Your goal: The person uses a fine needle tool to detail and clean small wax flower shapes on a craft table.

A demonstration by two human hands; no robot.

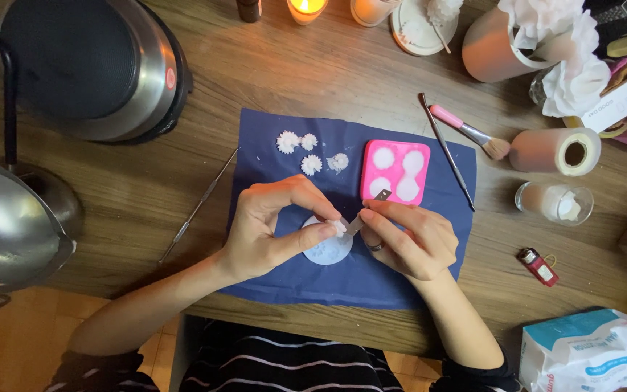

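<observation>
A small white wax flower [338,227] is pinched between the thumb and forefinger of the left hand [273,229], which is held over the middle of a dark blue cloth [429,283] spread on the wooden table [284,72]. The right hand [408,239] is closed around a small metal blade [371,207], gripped between thumb and fingers, with its lower end brought against the flower; a ring is worn on one finger. Directly beneath the two hands a round white disc [328,250] is seen lying on the cloth, partly hidden by the fingers. Further up the cloth, four more small white flowers [310,164] are laid out in a loose cluster, well apart from the hands. Just beside them to the right, a pink square mould [395,172] with four round white-filled cavities is placed, its lower edge near the blade's upper tip. A thin metal sculpting tool [197,207] is laid slanting off the cloth's left edge, and a second thin metal tool [447,152] lies along the right edge, next to a pink-handled brush [469,132]. A steel pot [9,218] and a round electric hotplate [88,65] are set at the far left. A lit candle [306,9] stands at the top edge, and a small red lighter [538,266] rests on the table to the right.
</observation>
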